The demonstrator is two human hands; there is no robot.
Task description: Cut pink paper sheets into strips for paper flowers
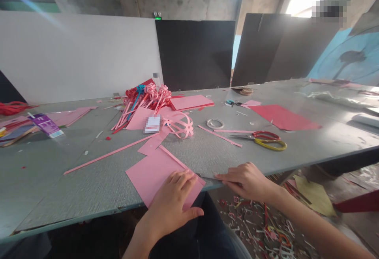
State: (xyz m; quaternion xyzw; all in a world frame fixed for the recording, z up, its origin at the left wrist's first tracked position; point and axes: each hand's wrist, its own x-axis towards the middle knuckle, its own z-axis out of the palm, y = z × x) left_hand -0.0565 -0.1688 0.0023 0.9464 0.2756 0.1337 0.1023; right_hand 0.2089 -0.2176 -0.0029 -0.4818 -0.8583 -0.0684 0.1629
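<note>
A pink paper sheet (148, 174) lies at the near edge of the grey table (59, 188), one corner reaching the rim. My left hand (171, 203) rests flat on it with fingers stretched out, pressing it down. Just right of the sheet, my right hand (247, 180) lies at the table edge with fingers closed on a thin grey tool (207, 177). The tool's tip touches the sheet's right corner; I cannot tell what it is.
Red-and-yellow scissors (263, 138), a tape ring (215, 123) and a red sheet (281, 117) lie to the right. A pink strip ball (179, 124), a pile of paper flowers (145, 95), a long pink strip (109, 154) and a purple box (47, 125) lie behind and left. Scraps (260, 223) cover the floor.
</note>
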